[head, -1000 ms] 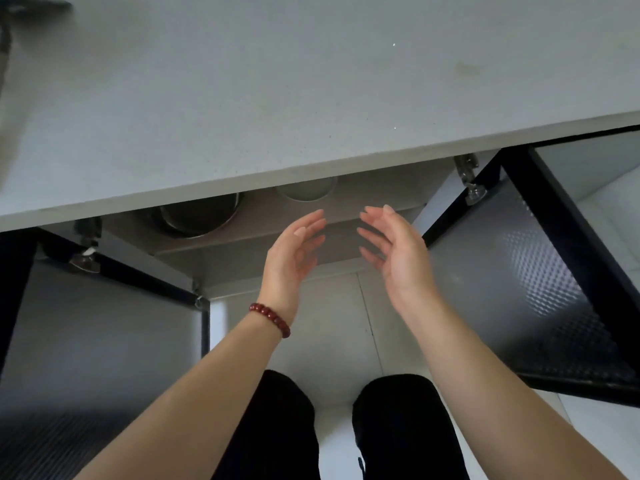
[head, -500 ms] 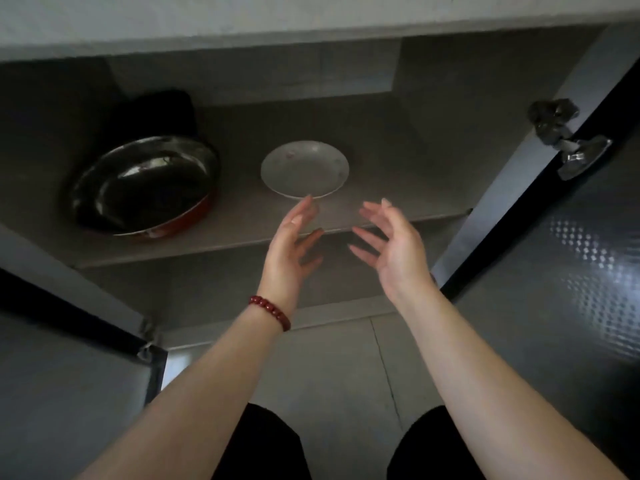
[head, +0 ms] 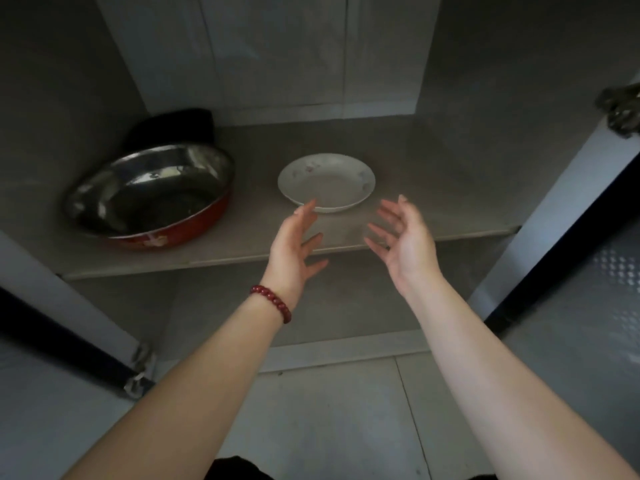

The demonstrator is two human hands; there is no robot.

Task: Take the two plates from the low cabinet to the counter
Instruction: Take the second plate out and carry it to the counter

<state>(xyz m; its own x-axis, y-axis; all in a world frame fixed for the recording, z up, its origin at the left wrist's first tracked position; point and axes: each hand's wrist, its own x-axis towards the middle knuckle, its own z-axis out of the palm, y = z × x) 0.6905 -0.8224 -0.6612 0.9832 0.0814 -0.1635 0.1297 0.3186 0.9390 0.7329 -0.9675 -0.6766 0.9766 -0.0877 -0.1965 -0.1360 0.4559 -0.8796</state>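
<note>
Low cabinet, doors open, person crouched in front.

Far left on the shelf (head: 242, 251): a red-sided pan (head: 149, 199) with a shiny metal inside, tilted up against something dark behind it. Not part of the job.

Centre of the shelf: white plate (head: 327, 181), faint floral marks on the rim, lying flat, well apart from the pan. Task names two plates. Only one outline shows; whether a second sits under it, I cannot tell from here.

Left hand (head: 294, 251), red bead bracelet (head: 272, 303) at the wrist: fingers spread wide, palm turned inward, empty. Longest fingertip reaches the plate's near-left rim as seen from here; actual contact unclear.

Right hand (head: 403, 240): also wide open, palm facing the left one, empty. It hangs just off the plate's near-right edge, over the shelf lip, not touching.

Step in hand, as I read it: the reach. Both hands bracket the plate from the front; no grasp yet, nothing lifted.

Next move likely calls for sliding fingers under the rim on both sides, thumbs on top, then a level lift clear of the shelf and out through the opening. Bench is not in view, so the carry means standing up. If it is a stack, squeeze evenly so the top plate does not slide.
</note>
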